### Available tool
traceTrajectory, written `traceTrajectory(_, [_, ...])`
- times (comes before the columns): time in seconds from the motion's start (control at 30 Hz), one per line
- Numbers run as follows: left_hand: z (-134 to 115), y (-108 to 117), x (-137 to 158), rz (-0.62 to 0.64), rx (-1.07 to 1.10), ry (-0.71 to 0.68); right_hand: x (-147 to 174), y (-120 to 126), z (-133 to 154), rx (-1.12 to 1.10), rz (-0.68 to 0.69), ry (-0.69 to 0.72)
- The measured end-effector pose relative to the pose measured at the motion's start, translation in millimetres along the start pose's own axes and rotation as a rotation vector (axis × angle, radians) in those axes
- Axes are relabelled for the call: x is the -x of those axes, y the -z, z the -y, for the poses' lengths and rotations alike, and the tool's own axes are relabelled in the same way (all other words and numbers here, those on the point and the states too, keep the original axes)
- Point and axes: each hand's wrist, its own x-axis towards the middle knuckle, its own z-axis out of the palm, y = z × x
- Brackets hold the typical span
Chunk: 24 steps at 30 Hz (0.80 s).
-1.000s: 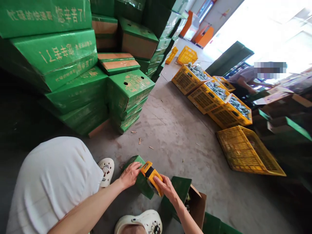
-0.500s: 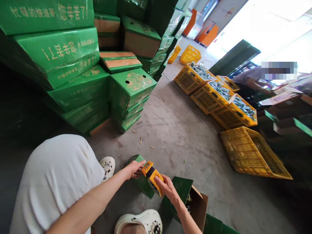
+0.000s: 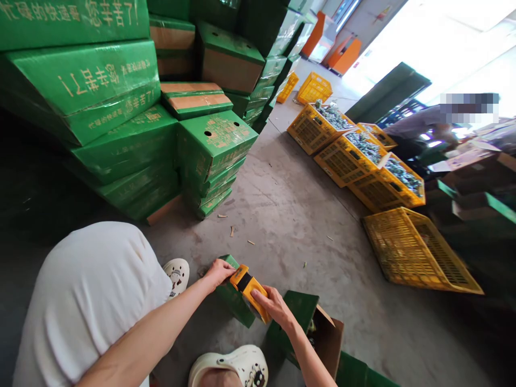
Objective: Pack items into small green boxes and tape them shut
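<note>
A yellow tape dispenser (image 3: 250, 293) with a black band across it is in my right hand (image 3: 274, 306), the thumb resting on its top. At the dispenser's far end, my left hand (image 3: 220, 272) has its fingers drawn together by the front edge; what lies between the fingertips is too small to make out. Directly beneath the dispenser stands a narrow green carton (image 3: 237, 307) on the floor, partly hidden by it and my hands. An open green carton (image 3: 331, 336) with a brown inside sits to the right, below my right forearm, and some of its contents show.
Green cartons (image 3: 220, 137) are stacked high at the left and back. Yellow crates (image 3: 342, 156) filled with small greyish-green items stand at the right, with a tilted yellow crate (image 3: 415, 252) nearer. A person (image 3: 419, 123) bends beyond them. My white clogs (image 3: 237, 363) flank the narrow carton.
My left hand's fingers have gone from stretched out over the dispenser's end to drawn together there. The dispenser has shifted slightly left. The person at the right has moved a little.
</note>
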Motion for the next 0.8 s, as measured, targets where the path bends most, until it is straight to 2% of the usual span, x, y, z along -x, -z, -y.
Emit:
traceTrajectory(0.17, [0.1, 2.5, -0.4, -0.078, -0.119, -0.132, -7.2, 0.6, 0.4, 0.034, 0.063, -0.079])
traceTrajectory(0.27, [-2.8, 8.6, -3.7, -0.103, -0.165, -0.178, -8.8, 0.8, -1.8, 0.047, 0.049, -0.065])
traceTrajectory(0.57, [-7.9, 73.0, -22.1, -0.341, -0.268, -0.252, 20.3, 12.5, -19.0, 0.176, -0.013, -0.123])
traceTrajectory(0.8, [-3.1, 74.1, -22.1, -0.454, -0.344, -0.278, 12.1, 2.9, -22.3, 0.253, -0.089, -0.075])
